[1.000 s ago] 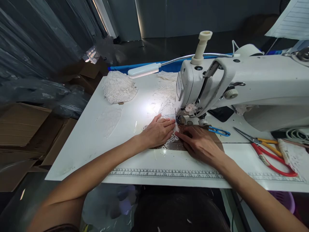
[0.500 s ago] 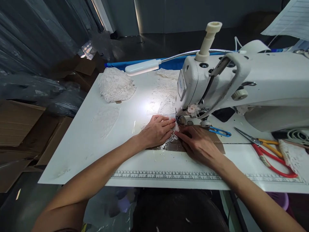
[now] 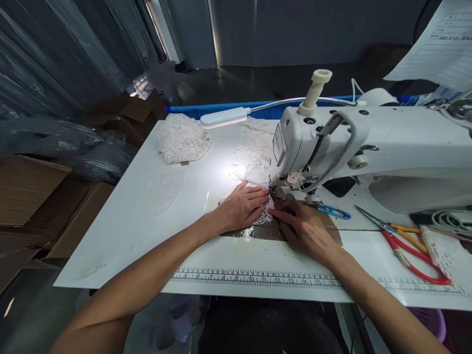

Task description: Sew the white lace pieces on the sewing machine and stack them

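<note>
My left hand (image 3: 241,208) lies flat, fingers stretched out, pressing a small piece of white lace (image 3: 264,216) onto the bed of the white sewing machine (image 3: 368,142), just left of the needle. My right hand (image 3: 302,226) lies beside it on the right, fingers extended onto the same lace piece in front of the presser foot (image 3: 276,191). Most of the lace is hidden under the two hands.
A heap of white lace (image 3: 182,139) lies at the table's back left, more lace (image 3: 254,157) behind the needle under the lamp (image 3: 224,118). Blue thread snips (image 3: 332,210) and red-handled scissors (image 3: 409,238) lie to the right. A ruler strip (image 3: 258,279) runs along the white table's front edge. Cardboard boxes (image 3: 33,196) stand left.
Both hands have stayed on the lace at the needle, with only slight shifts of the fingers. The head camera has moved a little, so the view shifted.
</note>
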The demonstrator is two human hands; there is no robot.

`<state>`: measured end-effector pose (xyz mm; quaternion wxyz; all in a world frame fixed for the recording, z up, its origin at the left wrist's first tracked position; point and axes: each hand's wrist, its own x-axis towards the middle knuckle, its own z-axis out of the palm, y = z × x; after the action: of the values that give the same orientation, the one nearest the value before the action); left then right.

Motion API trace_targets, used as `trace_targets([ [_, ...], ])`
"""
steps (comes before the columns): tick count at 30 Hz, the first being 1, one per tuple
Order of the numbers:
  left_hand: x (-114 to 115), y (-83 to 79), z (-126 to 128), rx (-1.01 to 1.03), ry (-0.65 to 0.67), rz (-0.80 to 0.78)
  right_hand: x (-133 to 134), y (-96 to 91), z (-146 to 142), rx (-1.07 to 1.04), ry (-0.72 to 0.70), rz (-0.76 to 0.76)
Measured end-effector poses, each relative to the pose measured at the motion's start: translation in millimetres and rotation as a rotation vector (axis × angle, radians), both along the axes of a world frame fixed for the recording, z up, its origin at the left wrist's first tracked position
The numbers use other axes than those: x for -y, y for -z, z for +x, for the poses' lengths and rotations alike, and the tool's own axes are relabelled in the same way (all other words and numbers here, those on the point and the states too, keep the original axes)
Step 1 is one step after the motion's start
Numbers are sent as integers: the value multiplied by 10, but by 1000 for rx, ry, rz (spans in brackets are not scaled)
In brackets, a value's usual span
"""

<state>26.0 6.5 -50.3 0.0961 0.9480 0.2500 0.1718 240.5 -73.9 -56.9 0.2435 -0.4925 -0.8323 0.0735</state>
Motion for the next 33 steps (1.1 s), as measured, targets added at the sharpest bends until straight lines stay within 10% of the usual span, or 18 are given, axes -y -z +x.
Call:
trace_targets([
  [21, 33, 61, 50, 53, 20, 280, -29, 64, 85, -43, -41, -10],
  [33, 41, -53, 48, 33, 18, 143, -40, 6, 25, -27, -38, 20],
])
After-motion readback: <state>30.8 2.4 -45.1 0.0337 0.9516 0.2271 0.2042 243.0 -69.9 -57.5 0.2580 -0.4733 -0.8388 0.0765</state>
